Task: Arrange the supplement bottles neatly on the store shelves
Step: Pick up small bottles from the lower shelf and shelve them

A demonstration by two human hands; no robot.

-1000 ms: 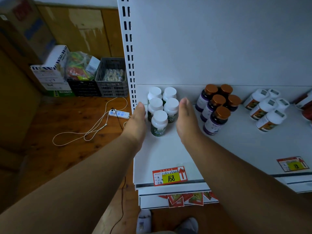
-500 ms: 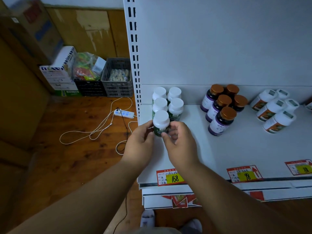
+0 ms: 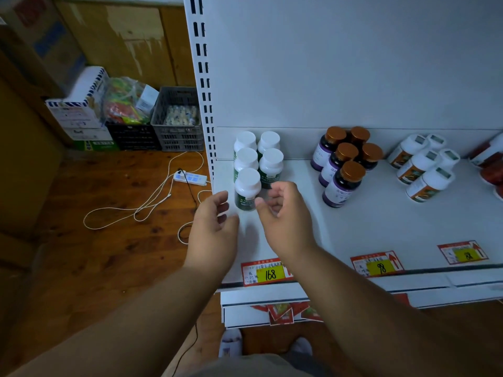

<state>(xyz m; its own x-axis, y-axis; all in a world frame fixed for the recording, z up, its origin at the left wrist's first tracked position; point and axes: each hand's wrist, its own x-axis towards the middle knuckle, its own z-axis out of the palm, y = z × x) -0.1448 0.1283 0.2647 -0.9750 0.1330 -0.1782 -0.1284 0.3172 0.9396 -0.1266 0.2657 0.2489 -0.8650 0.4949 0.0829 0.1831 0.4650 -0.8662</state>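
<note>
Several white-capped, green-labelled bottles stand in two short rows at the left end of the white shelf (image 3: 381, 229). The front bottle (image 3: 247, 189) stands upright, alone in front of the others. My left hand (image 3: 215, 227) hovers just left of it and my right hand (image 3: 285, 216) just right of it. Both hands have loosely curled, parted fingers and hold nothing. Neither clearly touches the bottle. Further right stand purple bottles with brown caps (image 3: 343, 164) and white bottles with orange labels (image 3: 424, 167).
Price tags 168 (image 3: 268, 272) and 98 (image 3: 377, 265) sit on the shelf's front edge. Red-labelled bottles (image 3: 490, 164) show at the far right. On the wooden floor to the left lie a power strip (image 3: 190, 178) with cables, grey crates (image 3: 177, 121) and boxes (image 3: 79, 110).
Both hands drew back from the sides of the bottle group, gripped the front bottle half a second ago, and have now let go and pulled slightly apart.
</note>
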